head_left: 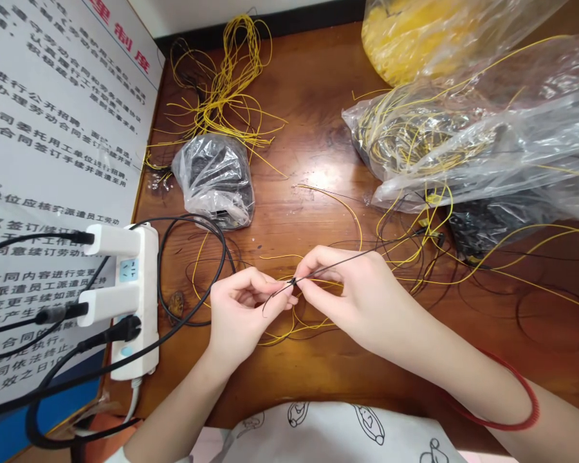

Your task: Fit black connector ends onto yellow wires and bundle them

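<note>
My left hand pinches a thin black wire between thumb and forefinger, its loose tail curling down over the thumb. A small black piece, too small to identify, sits on the wire where both hands meet. My right hand closes thumb and forefinger at that same piece from the right. The wire runs back over the right hand toward a tangle of yellow and black wires. More yellow wires lie on the table under and behind both hands.
A white power strip with plugs and black cables stands at left, beside a printed board. Behind are a plastic bag of black parts and a yellow wire bundle. Bags of wires and yellow parts fill the back right.
</note>
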Demonstrator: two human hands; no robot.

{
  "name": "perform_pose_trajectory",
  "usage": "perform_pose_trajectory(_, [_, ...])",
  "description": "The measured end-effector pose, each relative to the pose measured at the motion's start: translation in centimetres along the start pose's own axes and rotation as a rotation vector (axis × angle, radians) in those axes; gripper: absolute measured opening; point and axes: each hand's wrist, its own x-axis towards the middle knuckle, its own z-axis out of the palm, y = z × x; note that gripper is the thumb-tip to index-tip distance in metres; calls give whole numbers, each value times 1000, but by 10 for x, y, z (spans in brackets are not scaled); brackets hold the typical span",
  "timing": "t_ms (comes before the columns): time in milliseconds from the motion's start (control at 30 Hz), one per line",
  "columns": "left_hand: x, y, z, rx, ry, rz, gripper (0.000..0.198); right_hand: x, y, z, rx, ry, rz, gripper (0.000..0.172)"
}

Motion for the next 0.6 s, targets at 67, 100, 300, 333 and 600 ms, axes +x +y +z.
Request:
perform_pose_trajectory(67, [-1, 0, 1, -18, 10, -1, 26, 0, 0, 0, -13, 3, 3, 18])
perform_pose_trajectory(100, [-1, 0, 2, -32, 24, -10, 26, -1, 0, 0, -19, 4, 1, 18])
perform_pose_trajectory(300, [-3, 1, 8, -46, 46, -87, 27, -2, 3, -2, -65, -7, 6, 20])
perform_pose_trajectory(333, [-3, 1, 8, -38, 40, -92, 27, -2, 5, -2, -70, -8, 4, 20])
perform_pose_trajectory(600, [2, -2, 1, -12, 44, 2, 20, -5, 9, -9, -39, -26, -7, 8])
